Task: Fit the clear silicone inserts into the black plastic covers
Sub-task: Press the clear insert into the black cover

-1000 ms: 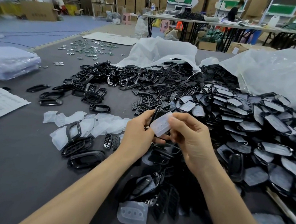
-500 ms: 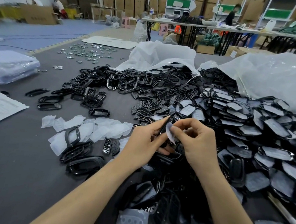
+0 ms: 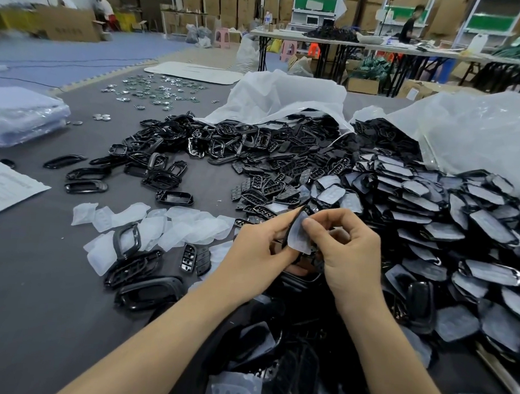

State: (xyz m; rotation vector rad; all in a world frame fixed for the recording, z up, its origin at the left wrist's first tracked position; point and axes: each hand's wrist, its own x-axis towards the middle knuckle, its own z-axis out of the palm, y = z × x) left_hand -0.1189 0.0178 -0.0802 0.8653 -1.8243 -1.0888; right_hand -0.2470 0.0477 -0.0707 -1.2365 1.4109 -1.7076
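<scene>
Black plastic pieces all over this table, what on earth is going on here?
A person is putting small parts together by hand. The left hand holds a black cover, and the right hand pinches a clear silicone insert against it; it does not look fully seated yet. Loose inserts lie on the table to the left, and a big heap of covers that already have inserts sits on the right.

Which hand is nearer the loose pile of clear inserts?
Left. The left hand, holding the black cover, sits just right of the pile of clear inserts; the right hand, pinching a clear insert, is farther right.
</scene>
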